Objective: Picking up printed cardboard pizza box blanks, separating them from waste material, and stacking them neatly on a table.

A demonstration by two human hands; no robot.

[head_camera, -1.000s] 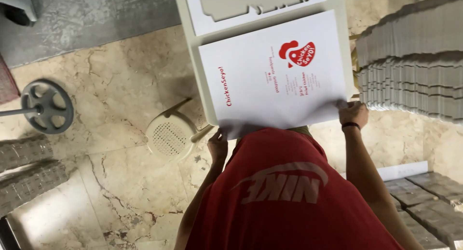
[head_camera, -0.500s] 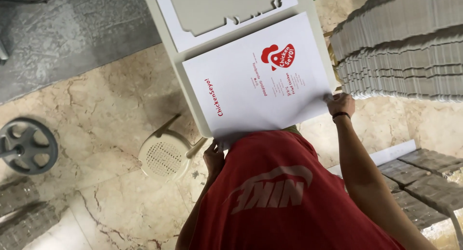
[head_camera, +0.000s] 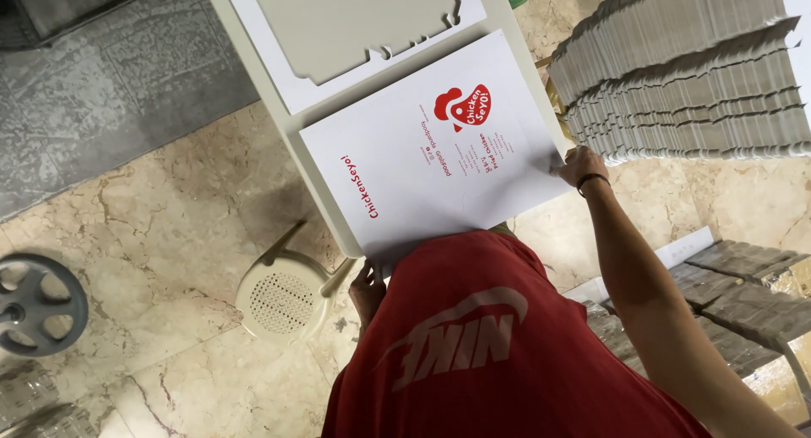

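So compared with a moment before, you'd swung the white printed sheet (head_camera: 439,155) round a bit on the white table (head_camera: 291,138): its long side with the red lettering ran more slanted than it did, and your right hand (head_camera: 581,166) had travelled up with the sheet's corner toward the right edge of the table, closer to the big grey stack of flat cardboard (head_camera: 693,75). The camera shifted too, so part of that could've just been your head moving. My read was you were squaring the sheet up below the cut-out blank (head_camera: 355,24) lying at the far end of the table, and that lining-up wasn't finished, since the sheet hung off the near edge toward you. Your right hand had its fingers curled onto the sheet's right corner, pinching or pressing it, hard to say which. Your left hand (head_camera: 366,288) was down at the near corner, half tucked behind your red shirt (head_camera: 490,353), fingers seemingly closed on the sheet's underside, but I couldn't really tell how tight. The near edge of the sheet was hidden by your shirt as well. The cream stool (head_camera: 283,299) sat on the marble floor just beside the table, and the grey wheel (head_camera: 38,303) at the left was cut off by the frame.
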